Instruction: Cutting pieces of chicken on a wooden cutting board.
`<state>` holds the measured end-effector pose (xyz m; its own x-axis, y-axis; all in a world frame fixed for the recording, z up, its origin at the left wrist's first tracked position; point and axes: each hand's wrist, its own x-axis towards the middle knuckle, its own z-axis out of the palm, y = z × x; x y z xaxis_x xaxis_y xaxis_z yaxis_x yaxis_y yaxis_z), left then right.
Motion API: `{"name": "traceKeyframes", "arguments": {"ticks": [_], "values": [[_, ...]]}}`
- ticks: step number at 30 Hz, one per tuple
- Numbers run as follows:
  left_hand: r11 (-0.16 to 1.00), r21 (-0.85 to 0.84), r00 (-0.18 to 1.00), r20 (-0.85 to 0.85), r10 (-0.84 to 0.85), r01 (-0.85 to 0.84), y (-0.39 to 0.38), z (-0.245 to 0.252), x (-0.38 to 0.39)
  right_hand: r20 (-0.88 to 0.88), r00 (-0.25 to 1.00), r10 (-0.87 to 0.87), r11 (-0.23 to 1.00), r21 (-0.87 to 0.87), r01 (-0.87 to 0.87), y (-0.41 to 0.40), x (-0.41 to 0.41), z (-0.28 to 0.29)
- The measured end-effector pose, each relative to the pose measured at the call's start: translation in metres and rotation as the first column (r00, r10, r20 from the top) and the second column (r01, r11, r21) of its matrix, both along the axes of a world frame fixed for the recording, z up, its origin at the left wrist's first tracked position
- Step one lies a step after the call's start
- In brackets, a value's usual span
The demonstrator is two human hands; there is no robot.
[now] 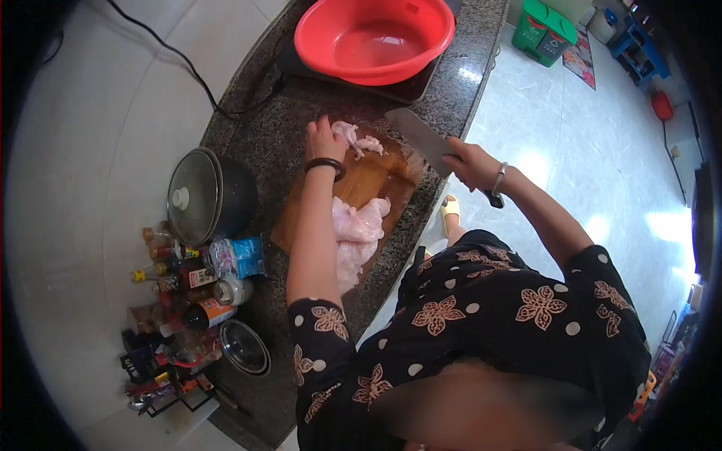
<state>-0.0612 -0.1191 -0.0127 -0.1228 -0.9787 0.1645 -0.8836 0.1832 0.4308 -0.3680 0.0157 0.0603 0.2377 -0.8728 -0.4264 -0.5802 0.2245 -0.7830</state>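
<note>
On a wooden cutting board [366, 180] lies a large piece of pale raw poultry [361, 225], with smaller raw pieces [358, 139] near the board's far end. My left hand [327, 140] rests at that end, its fingers bent and touching the left side of the small pieces; whether it grips one cannot be told. My right hand [475, 164] holds a cleaver [420, 138] by its dark handle, the broad blade raised beside the board's right edge. My left forearm hides part of the board and of the large piece.
A red plastic basin [375, 42] stands on a dark flat appliance beyond the board. Left of the board are a lidded pot [197, 194], a blue packet [247, 256], sauce bottles [208, 313] and a glass bowl [245, 346]. The granite counter's edge [486, 73] runs along the right.
</note>
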Motion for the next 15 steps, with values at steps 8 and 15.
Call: {"name": "traceKeyframes", "arguments": {"ticks": [8, 15], "values": [[0.984, 0.170, 0.984, 0.159, -0.081, 0.054, 0.029, 0.013, -0.075, 0.088, 0.971, -0.223, 0.968, 0.135, 0.210, 0.037, -0.058, -0.034], [0.976, 0.147, 0.987, -0.009, -0.162, 0.161, 0.047, -0.008, -0.071, 0.096, 0.965, -0.245, 0.961, 0.158, 0.228, 0.042, -0.075, -0.039]]}}
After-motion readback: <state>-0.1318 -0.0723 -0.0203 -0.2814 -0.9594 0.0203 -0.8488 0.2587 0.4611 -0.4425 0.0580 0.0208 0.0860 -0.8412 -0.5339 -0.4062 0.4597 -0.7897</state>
